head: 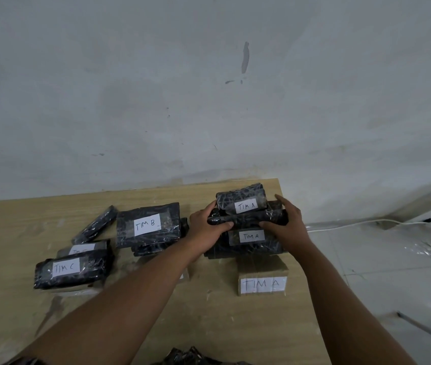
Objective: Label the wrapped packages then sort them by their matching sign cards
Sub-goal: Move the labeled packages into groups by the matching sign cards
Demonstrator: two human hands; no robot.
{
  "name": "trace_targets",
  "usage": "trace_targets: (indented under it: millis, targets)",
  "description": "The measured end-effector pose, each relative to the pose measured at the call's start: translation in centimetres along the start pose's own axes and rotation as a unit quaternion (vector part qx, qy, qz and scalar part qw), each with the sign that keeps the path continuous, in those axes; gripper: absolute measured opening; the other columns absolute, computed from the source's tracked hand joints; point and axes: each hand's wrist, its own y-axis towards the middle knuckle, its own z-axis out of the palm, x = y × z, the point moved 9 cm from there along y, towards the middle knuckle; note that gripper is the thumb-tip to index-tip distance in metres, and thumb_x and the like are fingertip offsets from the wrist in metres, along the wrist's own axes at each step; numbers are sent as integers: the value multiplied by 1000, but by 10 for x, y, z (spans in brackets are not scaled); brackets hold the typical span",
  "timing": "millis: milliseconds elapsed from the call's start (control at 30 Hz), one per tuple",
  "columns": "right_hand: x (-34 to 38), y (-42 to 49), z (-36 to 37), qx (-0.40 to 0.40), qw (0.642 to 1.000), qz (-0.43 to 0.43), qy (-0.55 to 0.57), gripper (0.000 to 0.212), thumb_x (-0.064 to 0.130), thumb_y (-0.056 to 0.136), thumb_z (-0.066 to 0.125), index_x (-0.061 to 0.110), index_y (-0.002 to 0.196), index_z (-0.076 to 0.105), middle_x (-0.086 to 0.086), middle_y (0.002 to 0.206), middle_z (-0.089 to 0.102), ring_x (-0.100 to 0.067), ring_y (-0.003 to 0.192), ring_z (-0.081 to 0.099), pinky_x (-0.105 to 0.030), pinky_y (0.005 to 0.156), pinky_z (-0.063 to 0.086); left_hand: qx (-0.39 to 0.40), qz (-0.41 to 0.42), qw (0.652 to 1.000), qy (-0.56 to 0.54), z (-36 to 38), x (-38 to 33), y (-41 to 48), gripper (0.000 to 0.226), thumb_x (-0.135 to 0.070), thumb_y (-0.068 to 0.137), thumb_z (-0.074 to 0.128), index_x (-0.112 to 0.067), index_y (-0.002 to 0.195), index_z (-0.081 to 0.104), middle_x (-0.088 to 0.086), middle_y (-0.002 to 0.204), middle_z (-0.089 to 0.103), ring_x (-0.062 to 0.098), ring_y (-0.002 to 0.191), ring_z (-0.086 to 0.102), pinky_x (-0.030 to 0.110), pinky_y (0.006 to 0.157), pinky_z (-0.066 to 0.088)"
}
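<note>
With the left hand and right hand each curled round an end of the black wrapped package in the pile behind the TIM A sign card, settle it level and square so the rounded TIM A package on top cannot roll off.
</note>
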Motion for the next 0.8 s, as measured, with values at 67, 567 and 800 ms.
trace_targets:
  millis: [67,567,800]
  targets:
    - [-6,-3,-1,-6,998,16,61,107,10,79,91,38,162,29,-1,153,34,-29,130,54,-40,89,65,-4,4,1000,-2,0,1,-2,88,-53,85,80,-50,157,30,2,166,15,33,151,28,51,125,28]
    - [-73,-16,16,107,956,194,191,93,29,65,84,34,150,46,-14,137,63,-37,121,61,-56,105,48,-23,10,999,-30,3,0,8,76,-42,95,72,-47,158,30,-1,166,12,28,140,43,20,98,37]
    - [-72,6,17,71,952,180,239,83,17,72,86,27,148,53,-12,133,69,-35,117,69,-39,83,62,-36,33,999,-13,0,-21,19,71,-33,100,68,-40,160,32,4,164,16,-6,77,37,-2,43,35]
